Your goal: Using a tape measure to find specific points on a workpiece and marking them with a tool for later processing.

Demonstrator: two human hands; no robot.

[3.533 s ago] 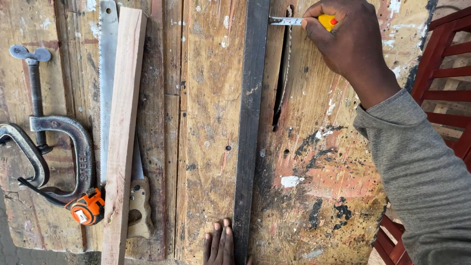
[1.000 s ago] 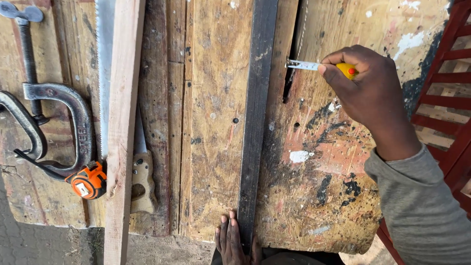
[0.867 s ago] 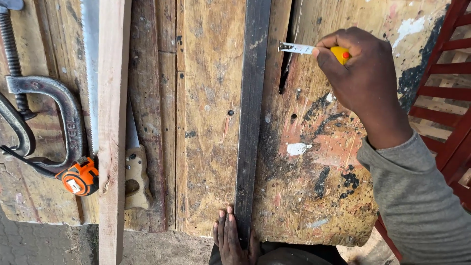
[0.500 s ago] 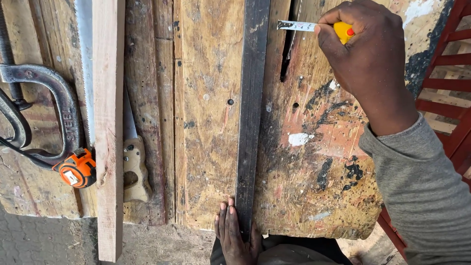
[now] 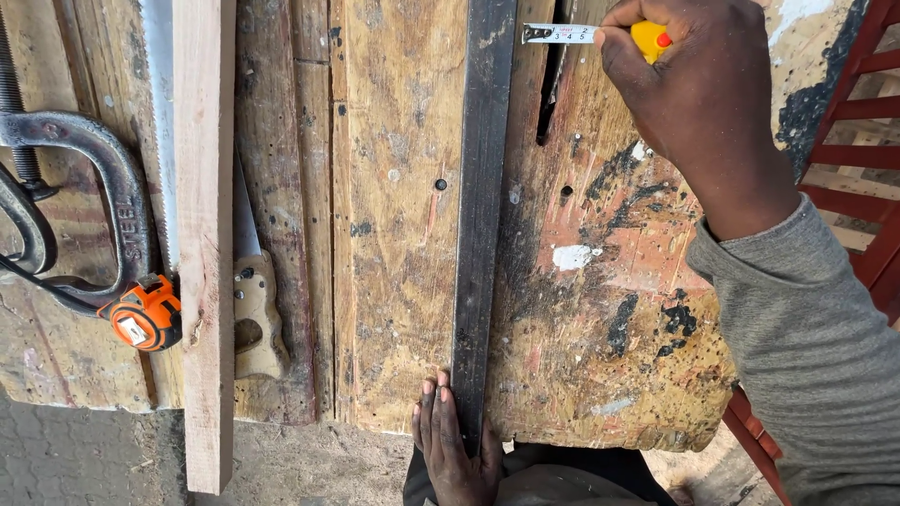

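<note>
A: Since a second ago the right hand (image 5: 698, 89) has gone up toward the far edge of the workbench (image 5: 403, 215), taking the yellow tape measure (image 5: 647, 37) with it. Left hand (image 5: 455, 450) has barely shifted, at the near edge.

B: Left to right, what's on the bench?

A: Far left, a steel G-clamp (image 5: 112, 187) with an orange tape measure (image 5: 145, 314) just beside it. Then a handsaw (image 5: 248, 309), mostly under a pale timber batten (image 5: 204, 244) that overhangs the near edge. Centre, the dark metal bar (image 5: 480, 206), lying near-to-far across the bench. Right of it, a slot (image 5: 551, 89) in the paint-stained top.

B: Hands?

A: Left lies flat, fingers together, pressing the near end of the bar. Right is closed around the tape case, short length of blade (image 5: 560, 34) pulled out leftward, its hook just beside the bar's right edge.

B: Advice for the reading?

A: My judgement: keep weight on the near end so the bar doesn't pivot, hold the blade flat and square across the bar, seat the hook firmly against one edge. A sagging or skewed blade would give a false width.
</note>
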